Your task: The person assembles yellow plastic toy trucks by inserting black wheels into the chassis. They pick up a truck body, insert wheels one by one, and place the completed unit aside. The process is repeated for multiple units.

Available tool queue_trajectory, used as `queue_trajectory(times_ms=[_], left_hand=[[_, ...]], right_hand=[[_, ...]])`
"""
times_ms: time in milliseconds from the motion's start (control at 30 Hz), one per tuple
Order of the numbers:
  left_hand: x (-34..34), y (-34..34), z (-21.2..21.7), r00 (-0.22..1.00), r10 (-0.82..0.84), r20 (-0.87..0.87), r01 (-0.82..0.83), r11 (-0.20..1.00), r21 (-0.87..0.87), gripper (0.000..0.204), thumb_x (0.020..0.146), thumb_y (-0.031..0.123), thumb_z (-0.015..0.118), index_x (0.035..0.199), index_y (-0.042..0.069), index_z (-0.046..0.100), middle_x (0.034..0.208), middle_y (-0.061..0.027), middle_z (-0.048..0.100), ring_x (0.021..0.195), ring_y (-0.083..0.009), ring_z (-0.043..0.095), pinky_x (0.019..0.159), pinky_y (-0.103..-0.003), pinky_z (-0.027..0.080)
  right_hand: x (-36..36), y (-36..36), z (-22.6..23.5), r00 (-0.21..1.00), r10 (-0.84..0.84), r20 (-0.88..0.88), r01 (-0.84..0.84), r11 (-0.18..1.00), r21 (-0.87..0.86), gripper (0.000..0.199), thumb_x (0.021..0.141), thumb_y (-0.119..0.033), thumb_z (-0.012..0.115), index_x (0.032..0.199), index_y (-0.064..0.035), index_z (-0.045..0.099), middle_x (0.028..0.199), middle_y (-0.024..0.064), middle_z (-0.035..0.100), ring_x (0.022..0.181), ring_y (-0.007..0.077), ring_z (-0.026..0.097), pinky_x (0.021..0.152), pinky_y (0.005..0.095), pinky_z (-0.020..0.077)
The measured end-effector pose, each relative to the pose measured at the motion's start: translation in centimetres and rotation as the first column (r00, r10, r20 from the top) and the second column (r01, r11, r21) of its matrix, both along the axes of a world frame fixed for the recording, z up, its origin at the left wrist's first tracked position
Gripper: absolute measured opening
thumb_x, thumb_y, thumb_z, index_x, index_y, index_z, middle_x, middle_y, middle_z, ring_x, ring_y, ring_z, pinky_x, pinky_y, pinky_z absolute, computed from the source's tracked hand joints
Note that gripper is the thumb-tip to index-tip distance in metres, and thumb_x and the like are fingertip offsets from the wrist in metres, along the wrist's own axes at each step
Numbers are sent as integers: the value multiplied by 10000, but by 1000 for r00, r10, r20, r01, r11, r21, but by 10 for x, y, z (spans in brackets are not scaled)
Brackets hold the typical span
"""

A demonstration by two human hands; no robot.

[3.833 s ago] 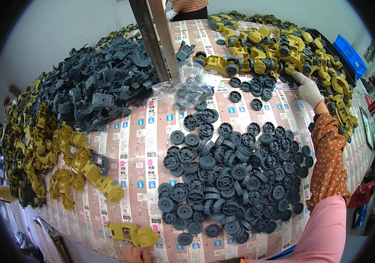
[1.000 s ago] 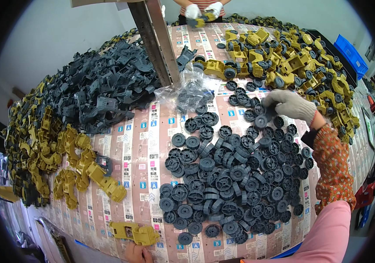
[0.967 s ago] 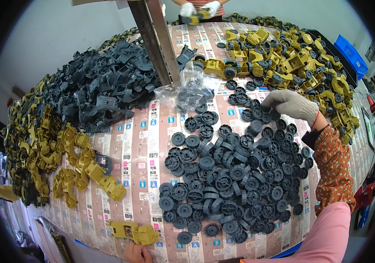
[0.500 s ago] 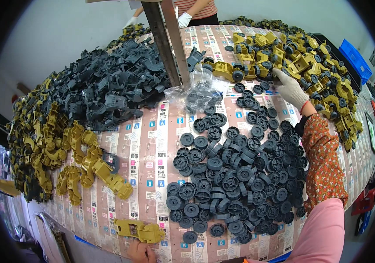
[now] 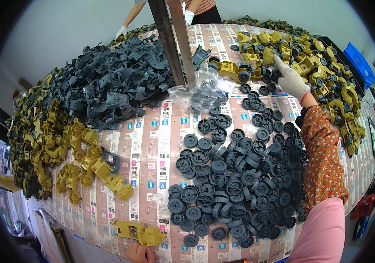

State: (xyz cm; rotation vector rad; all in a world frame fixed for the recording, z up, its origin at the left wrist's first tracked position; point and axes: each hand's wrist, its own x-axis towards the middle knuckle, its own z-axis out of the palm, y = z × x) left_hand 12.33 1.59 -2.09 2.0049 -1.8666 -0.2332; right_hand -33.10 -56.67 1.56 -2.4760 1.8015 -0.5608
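Note:
At the near edge of the table lies a yellow toy car body (image 5: 139,232) without wheels. My bare left hand (image 5: 140,253) is just below it at the lower edge, fingers curled together; whether they hold anything is hidden. My right hand (image 5: 291,82), in a white knit glove, reaches far right with its index finger stretched out. Its fingertips are by a yellow car part (image 5: 269,56) at the edge of a pile of yellow toy cars (image 5: 325,83), many fitted with dark wheels. A large heap of loose dark grey toy wheels (image 5: 235,184) lies left of my right forearm.
Dark grey plastic parts (image 5: 113,83) are heaped at the back left, beside yellow car bodies (image 5: 93,162). A metal post (image 5: 168,44) rises behind a clear plastic bag (image 5: 205,90). Across the table a person in white gloves (image 5: 121,31) works. A blue crate (image 5: 359,63) stands far right.
My right hand has moved slightly farther away, up to the yellow cars. My left hand and the car body near it have stayed put. The other person's gloved hand has shifted left.

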Motion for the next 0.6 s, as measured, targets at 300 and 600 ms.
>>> queue_trajectory(times_ms=[300,600], left_hand=[[2,-4,-7,999,-5,-52,2,998,-64,40,920,9,615,897,28,589,856,-196,525,755,-402,532,677,-497,431],[1,-11,0,998,-49,31,53,987,-149,83,877,-23,619,851,51,591,778,-161,482,700,-374,512,695,-493,448]], right_hand=[[-5,-15,-17,992,53,-115,-52,999,11,543,935,-67,573,1477,-78,550,1448,212,596,1283,430,609,1062,485,502],[11,-42,-28,987,27,-158,-16,997,71,597,984,-253,525,1537,-38,453,1504,252,543,1310,437,591,1079,490,480]])
